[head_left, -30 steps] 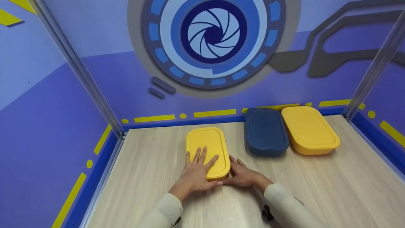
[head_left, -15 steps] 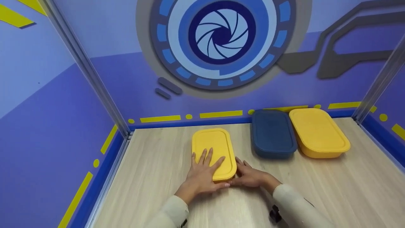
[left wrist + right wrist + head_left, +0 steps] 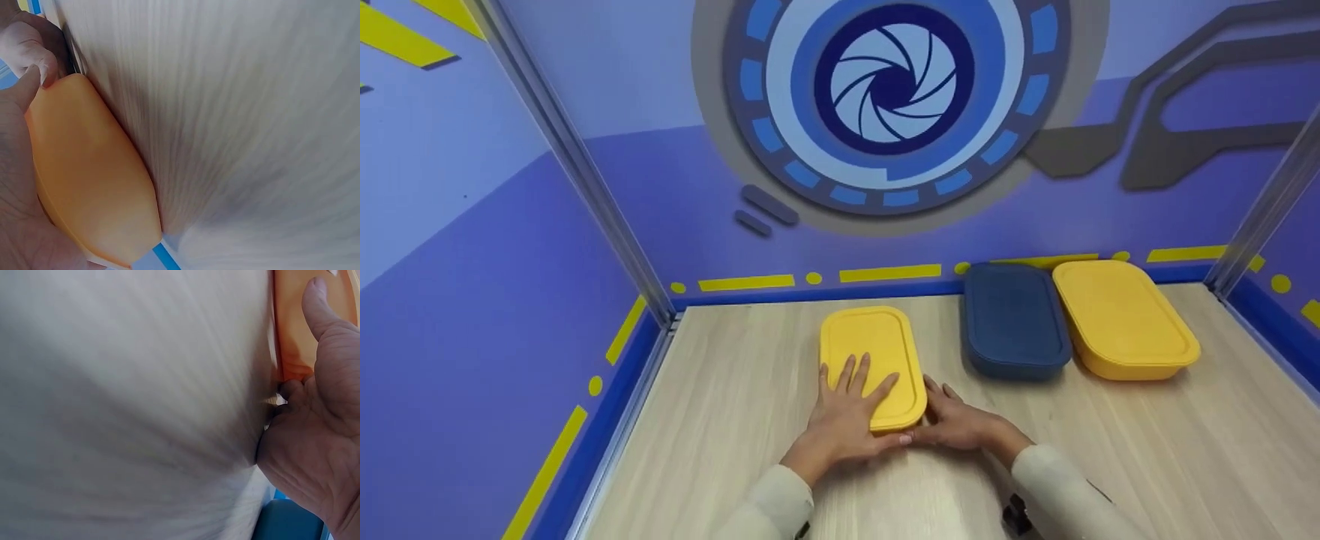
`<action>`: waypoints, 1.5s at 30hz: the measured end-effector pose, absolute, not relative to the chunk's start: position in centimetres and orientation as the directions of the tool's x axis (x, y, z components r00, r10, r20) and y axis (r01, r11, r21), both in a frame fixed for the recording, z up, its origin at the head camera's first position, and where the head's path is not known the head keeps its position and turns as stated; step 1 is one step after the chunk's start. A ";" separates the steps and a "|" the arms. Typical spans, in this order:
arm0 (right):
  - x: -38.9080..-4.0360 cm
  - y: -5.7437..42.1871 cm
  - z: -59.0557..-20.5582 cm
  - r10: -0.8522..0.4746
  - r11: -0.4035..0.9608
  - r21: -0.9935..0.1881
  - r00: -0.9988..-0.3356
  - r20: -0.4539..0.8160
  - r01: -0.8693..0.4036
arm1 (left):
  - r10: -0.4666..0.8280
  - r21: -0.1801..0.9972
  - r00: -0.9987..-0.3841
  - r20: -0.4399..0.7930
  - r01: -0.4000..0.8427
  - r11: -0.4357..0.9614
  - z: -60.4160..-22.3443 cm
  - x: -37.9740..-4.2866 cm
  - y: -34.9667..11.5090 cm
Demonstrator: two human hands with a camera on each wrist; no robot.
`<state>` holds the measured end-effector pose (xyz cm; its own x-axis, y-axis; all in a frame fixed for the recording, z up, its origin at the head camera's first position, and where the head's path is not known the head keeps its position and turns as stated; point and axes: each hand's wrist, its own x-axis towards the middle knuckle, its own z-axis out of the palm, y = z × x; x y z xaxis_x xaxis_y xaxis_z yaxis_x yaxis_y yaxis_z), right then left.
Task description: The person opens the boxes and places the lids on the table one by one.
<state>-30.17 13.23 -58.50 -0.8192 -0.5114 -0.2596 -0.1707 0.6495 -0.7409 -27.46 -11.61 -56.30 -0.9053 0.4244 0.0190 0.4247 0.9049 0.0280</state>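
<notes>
A lidded yellow box [image 3: 874, 334] lies flat on the wooden table [image 3: 735, 420], left of the other boxes, its long sides running away from the person and its far end short of the back wall [image 3: 675, 202]. It seems set this way so that its near end falls within easy reach of both hands. The left hand [image 3: 846, 420] is spread, fingers straight and apart on the near part of the lid, thumb stretched along the near end; this looks like a way of steadying the box from above. The right hand [image 3: 956, 425] lies low at the near right corner, its fingers along the right side and its thumb laid toward the near end, seemingly as a brace rather than a pinch; its palm looks relaxed and unclenched, though the fingertips are partly hidden. The two thumb tips meet or nearly meet; which, one cannot tell. Both forearms slant inward from below, in pale sleeves [image 3: 1057, 484], wrists low over the wood. Farther right, a dark blue box [image 3: 1016, 319] and a second yellow box [image 3: 1125, 319] lie side by side near the back wall, lids on, perhaps lined up there on purpose; neither hand touches them.
</notes>
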 end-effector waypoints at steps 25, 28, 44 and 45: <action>-30.2 13.3 -58.8 -0.597 0.657 -0.704 -0.756 -0.268 -0.269 | 0.452 0.080 -0.889 0.066 0.457 0.886 -56.6 -27.1 -11.8; -30.4 13.5 -58.6 -0.591 0.661 -0.704 -0.758 -0.276 -0.259 | 0.447 0.068 -0.891 0.076 0.452 0.889 -56.6 -27.2 -11.7; -30.4 13.6 -58.4 -0.575 0.664 -0.715 -0.760 -0.302 -0.219 | 0.439 0.081 -0.896 0.067 0.444 0.892 -56.4 -27.3 -11.7; -30.4 13.6 -58.4 -0.575 0.663 -0.715 -0.762 -0.299 -0.219 | 0.438 0.086 -0.896 0.064 0.443 0.893 -56.4 -27.3 -11.7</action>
<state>-30.43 13.59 -58.36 -0.7619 -0.5745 -0.2990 -0.2195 0.6633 -0.7154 -27.35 -11.68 -56.39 -0.8965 0.4384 0.0641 0.4427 0.8926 0.0856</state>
